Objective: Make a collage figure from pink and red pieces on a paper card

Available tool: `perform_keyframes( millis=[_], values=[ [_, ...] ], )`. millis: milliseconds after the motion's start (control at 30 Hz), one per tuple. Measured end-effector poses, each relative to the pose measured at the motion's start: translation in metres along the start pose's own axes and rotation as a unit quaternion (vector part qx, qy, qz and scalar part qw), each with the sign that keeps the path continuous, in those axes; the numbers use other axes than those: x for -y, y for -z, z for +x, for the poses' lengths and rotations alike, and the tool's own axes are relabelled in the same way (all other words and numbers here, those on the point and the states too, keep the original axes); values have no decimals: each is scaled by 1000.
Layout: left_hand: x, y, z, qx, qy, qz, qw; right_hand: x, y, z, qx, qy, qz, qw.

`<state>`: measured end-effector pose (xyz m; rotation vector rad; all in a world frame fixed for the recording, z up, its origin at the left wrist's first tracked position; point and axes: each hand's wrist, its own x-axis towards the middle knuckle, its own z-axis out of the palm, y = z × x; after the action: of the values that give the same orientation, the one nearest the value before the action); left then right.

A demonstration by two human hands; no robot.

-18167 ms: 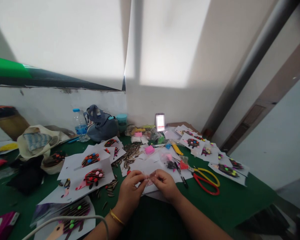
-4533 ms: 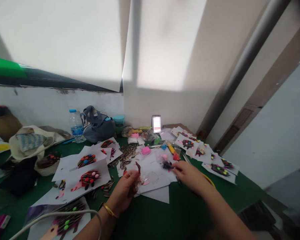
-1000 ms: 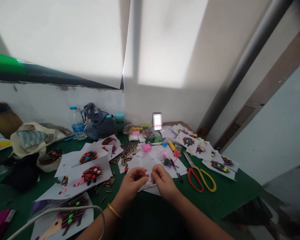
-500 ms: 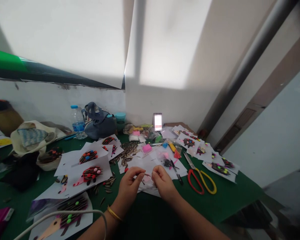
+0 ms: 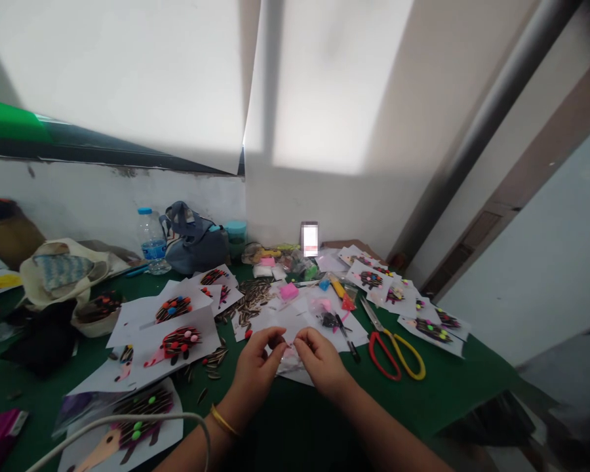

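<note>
Head view: left hand (image 5: 257, 369) and right hand (image 5: 322, 362) both pinched on small clear packet (image 5: 289, 354), just left of scissors (image 5: 396, 354). Slippery film, could tear or spill bits onto green table (image 5: 447, 400).

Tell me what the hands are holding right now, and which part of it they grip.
Both the left hand and right hand pinch a small clear plastic packet between fingertips, apparently at its top edge; its contents are too small to tell.

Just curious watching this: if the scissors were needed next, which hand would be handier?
Probably the right hand: the scissors lie on its side of the table, while the left hand sits farther away.
</note>
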<state>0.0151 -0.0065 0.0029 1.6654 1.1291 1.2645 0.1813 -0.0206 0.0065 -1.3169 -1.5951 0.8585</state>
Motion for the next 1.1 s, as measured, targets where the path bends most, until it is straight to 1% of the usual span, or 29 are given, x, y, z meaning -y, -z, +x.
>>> perform_keyframes(
  millis=[67,133,267,333,467,567,633,767,833,900,967,1033,1100],
  values=[
    [1,0,1,12,-8,9,1000,-1,1,1,2,8,-7,1000],
    [1,0,3,32,-6,16,999,-2,2,2,-5,30,-14,999],
    [-3,-1,4,70,25,-29,997,-3,4,4,-11,73,-37,997],
    [-3,-2,4,60,33,-57,996,-2,4,3,-6,79,-45,996],
    [-3,-4,3,10,33,-72,997,-2,3,0,-21,83,-65,994],
    [-4,-5,2,-4,37,-83,996,-3,-1,-2,-43,72,-57,995],
    [-6,-5,2,-7,45,-99,994,-3,-3,-2,-49,55,-27,997],
    [-5,-1,5,-19,66,-130,989,-2,-6,-1,-12,0,68,998],
    [-3,0,7,-6,74,-139,988,-2,-5,1,14,-21,97,995],
    [0,1,8,15,75,-129,989,-2,-4,2,27,-32,101,994],
    [3,1,7,33,57,-96,993,-3,-3,3,25,-36,91,995],
    [3,2,6,37,4,-43,998,-4,-3,4,10,-38,78,996],
    [2,3,5,35,-59,16,998,-6,-2,4,-8,-42,69,997]
  ],
)
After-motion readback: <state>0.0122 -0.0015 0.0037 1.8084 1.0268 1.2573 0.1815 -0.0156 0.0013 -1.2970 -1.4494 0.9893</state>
